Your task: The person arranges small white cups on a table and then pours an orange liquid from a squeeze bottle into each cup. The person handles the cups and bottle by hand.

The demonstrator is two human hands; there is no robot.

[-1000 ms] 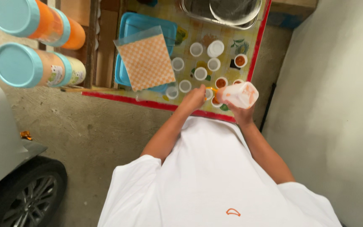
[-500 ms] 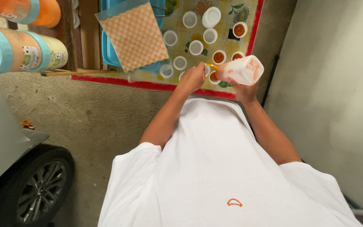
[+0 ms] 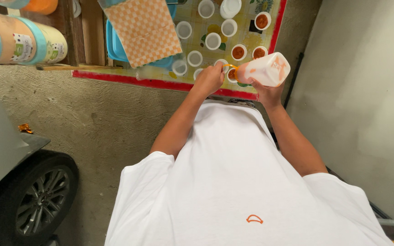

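Observation:
My right hand (image 3: 266, 91) grips a translucent plastic jug (image 3: 265, 69) of orange-red sauce, tipped on its side with its mouth pointing left. Its spout sits over a small white cup (image 3: 230, 75) at the near edge of a yellow patterned table (image 3: 197, 82). My left hand (image 3: 209, 79) is closed beside that cup, holding it at the jug's mouth. Several small white cups (image 3: 213, 41) stand on the table; three at the right (image 3: 262, 21) hold red sauce, the others look empty.
A blue tray (image 3: 115, 45) lies under an orange checkered paper (image 3: 144, 29) at the table's left. Large pastel-lidded jars (image 3: 19, 43) rest on a wooden ledge. A car wheel (image 3: 42, 200) is at lower left, a grey wall (image 3: 361, 114) on the right.
The view has shifted so the table sits higher in frame. My hands stay at the table's near edge, the jug still tipped over a cup.

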